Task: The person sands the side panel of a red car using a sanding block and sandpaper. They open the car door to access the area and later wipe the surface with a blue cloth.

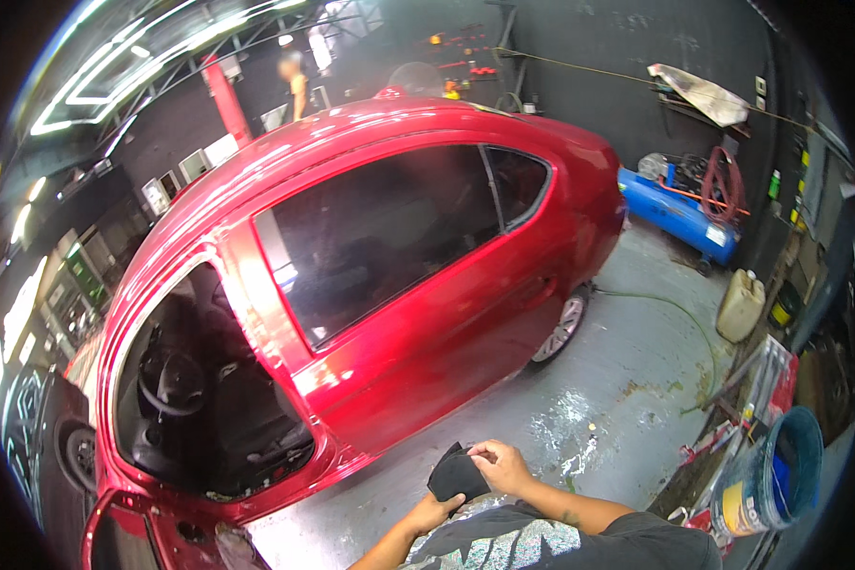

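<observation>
In front of my body I hold a small black folded sheet (456, 477); I cannot tell whether it is sandpaper or cloth. My left hand (433, 511) grips its lower edge, with the thumb lying on top. My right hand (502, 467) is closed at the sheet's upper right side, the fingertips pinching its edge. Beyond my hands stands a red car (427, 370), its closed rear door facing me. At the left its front door (128, 532) hangs open, and the steering wheel (173, 382) shows inside.
A blue bucket (768, 475) stands at the lower right beside a slanted metal frame. A pale jerrycan (741, 306) and a blue air compressor (679, 217) are farther back along the wall. A green hose (679, 306) lies on the grey floor. Another person (295, 85) stands behind the car.
</observation>
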A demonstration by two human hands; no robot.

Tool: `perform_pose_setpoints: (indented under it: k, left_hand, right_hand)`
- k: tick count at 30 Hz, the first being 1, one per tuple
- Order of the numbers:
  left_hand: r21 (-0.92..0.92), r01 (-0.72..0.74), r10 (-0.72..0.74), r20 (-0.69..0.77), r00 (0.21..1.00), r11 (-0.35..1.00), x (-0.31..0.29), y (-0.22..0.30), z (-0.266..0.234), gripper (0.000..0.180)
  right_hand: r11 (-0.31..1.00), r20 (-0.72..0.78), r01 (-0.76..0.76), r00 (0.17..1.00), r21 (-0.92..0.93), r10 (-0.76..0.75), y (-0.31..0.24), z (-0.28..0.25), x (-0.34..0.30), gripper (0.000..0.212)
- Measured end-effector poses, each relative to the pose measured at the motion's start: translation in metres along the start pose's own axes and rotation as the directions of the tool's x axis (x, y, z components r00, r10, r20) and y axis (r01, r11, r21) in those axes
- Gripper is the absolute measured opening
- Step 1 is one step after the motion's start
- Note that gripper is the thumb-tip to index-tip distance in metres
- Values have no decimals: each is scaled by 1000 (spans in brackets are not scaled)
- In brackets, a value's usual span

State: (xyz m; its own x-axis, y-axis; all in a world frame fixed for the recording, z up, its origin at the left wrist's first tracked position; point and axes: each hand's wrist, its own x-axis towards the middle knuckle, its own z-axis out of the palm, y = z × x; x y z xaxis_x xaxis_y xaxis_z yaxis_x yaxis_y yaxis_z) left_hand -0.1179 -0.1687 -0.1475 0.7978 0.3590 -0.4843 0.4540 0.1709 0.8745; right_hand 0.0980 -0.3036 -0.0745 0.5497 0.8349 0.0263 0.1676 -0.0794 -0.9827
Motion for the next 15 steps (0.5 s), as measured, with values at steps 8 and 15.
perform_pose_setpoints:
  k: [8, 15]
  left_hand:
    - [-430, -78, 75, -24, 997, 899, -40, 9, -5, 54]
    - [-432, -143, 116, -88, 989, 890, -72, 20, -3, 64]
  right_hand:
    - [952, 237, 180, 942, 246, -239, -5, 45, 13, 20]
    - [938, 374, 210, 875, 275, -306, -5, 63, 18, 19]
